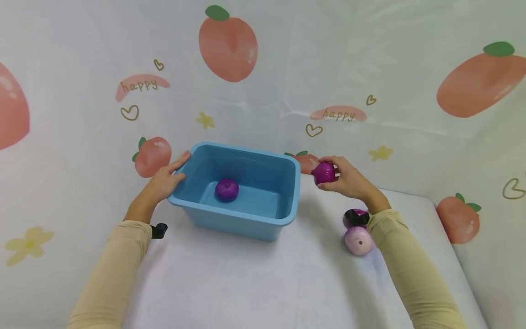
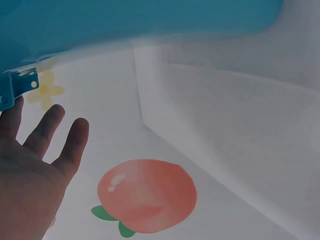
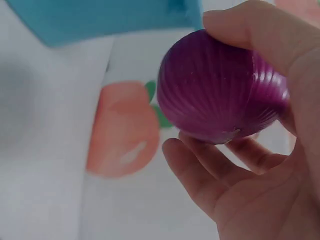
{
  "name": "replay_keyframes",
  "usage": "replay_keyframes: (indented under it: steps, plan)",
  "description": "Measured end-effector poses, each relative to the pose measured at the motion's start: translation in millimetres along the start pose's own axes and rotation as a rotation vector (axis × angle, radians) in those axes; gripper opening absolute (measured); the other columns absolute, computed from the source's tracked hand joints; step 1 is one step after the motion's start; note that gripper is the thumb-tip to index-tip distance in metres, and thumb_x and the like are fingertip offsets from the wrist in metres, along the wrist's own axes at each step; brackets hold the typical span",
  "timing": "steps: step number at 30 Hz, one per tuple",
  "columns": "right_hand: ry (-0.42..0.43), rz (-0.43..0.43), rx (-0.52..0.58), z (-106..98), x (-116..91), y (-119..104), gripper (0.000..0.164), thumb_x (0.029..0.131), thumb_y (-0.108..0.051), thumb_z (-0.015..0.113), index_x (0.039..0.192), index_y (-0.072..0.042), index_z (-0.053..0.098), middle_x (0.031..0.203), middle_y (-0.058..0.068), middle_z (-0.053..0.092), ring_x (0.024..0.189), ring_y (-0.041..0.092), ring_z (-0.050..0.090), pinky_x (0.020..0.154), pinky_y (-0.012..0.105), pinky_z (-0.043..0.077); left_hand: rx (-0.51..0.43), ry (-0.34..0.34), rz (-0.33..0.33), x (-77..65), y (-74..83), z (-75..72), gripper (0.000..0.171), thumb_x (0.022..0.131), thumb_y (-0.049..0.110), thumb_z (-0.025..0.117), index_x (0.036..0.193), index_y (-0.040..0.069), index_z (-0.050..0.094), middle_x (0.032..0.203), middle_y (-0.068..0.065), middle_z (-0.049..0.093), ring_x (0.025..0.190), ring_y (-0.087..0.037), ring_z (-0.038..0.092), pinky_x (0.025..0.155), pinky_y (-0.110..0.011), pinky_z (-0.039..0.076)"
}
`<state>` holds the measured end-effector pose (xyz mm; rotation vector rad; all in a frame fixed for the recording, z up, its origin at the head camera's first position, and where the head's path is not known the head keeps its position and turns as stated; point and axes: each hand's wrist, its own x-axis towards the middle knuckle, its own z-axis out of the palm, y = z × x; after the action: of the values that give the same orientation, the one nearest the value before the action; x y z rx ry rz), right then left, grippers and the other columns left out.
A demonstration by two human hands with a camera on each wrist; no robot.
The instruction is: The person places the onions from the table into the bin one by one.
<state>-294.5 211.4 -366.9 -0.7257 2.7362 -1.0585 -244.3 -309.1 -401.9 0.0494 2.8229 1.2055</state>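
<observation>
My left hand (image 1: 162,183) holds the left end of a light blue plastic bin (image 1: 238,232), with thumb and forefinger over its rim. In the left wrist view, other fingers (image 2: 75,145) reach fairly straight beneath the rim. A purple onion (image 1: 227,190) lies inside the bin, toward the left. To the right of the bin, my right hand (image 1: 349,179) grips another purple onion (image 1: 324,173) above the table. The right wrist view shows its thumb over the top of this glossy onion (image 3: 215,85) and its fingers below.
On the table (image 1: 255,278), a paler onion (image 1: 359,241) lies beside my right sleeve. Just behind it is a dark purple onion (image 1: 349,221), partly covered by the black wrist strap. A white wall sheet (image 1: 279,91) printed with peaches rises behind the bin.
</observation>
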Motion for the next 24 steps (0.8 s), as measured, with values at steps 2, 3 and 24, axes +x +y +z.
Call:
replay_keyframes:
  steps: [2,3,24]
  plan:
    - [0.010,-0.031,0.021,1,4,-13,0.070,0.084,-0.017,0.082,0.144,-0.008,0.047,0.142,0.019,0.046,0.122,0.039,0.055,0.093,0.048,0.060,0.002,0.004,0.000,0.3,-1.3,-0.4,0.067,0.102,0.018,0.041,0.162,0.037,0.018,0.172,0.005,0.013,0.159,-0.044,0.012,0.113,-0.079,0.026]
    - [0.015,-0.046,0.031,2,6,-20,0.071,0.084,-0.017,0.082,0.144,-0.008,0.046,0.142,0.018,0.047,0.122,0.037,0.056,0.093,0.048,0.060,0.005,0.005,-0.001,0.5,-2.1,-0.4,0.066,0.102,0.019,0.041,0.162,0.037,0.018,0.172,0.005,0.013,0.159,-0.044,0.012,0.113,-0.079,0.026]
    - [-0.096,-0.327,0.132,62,91,-115,0.072,0.079,-0.019,0.085,0.136,-0.010,0.043,0.134,0.008,0.057,0.125,0.023,0.057,0.096,0.039,0.060,-0.016,0.014,0.010,1.3,-2.8,2.8,0.066,0.102,0.019,0.040,0.162,0.037,0.018,0.172,0.005,0.014,0.158,-0.045,0.013,0.112,-0.080,0.026]
